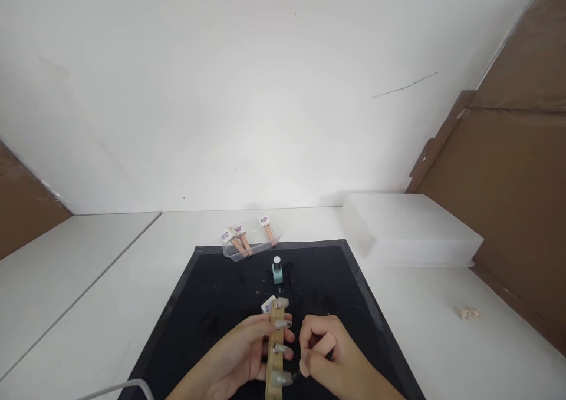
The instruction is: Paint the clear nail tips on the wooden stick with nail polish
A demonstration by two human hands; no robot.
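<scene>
My left hand (245, 353) is wrapped round a flat wooden strip (275, 362) that points away from me. Several false nails (281, 379) in a translucent greenish grey are fixed along it, jutting to the right. Just right of the strip, my right hand (329, 356) is closed in a pinch on a thin dark brush (297, 376), mostly hidden by the fingers. Its tip is by the nearest nail; whether they touch I cannot tell. A mint-green nail polish bottle (277, 273) with a white-topped cap stands upright beyond the strip. Beside the strip's far end lies a white label (267, 304).
A black mat (221, 282) covers the middle of the white table (97, 294). At its far edge, a clear tray (256, 249) holds several labelled tan sticks. A white box (420, 235) stands at right, small beige pieces (467, 313) near it. A grey cable (137, 382) shows lower left.
</scene>
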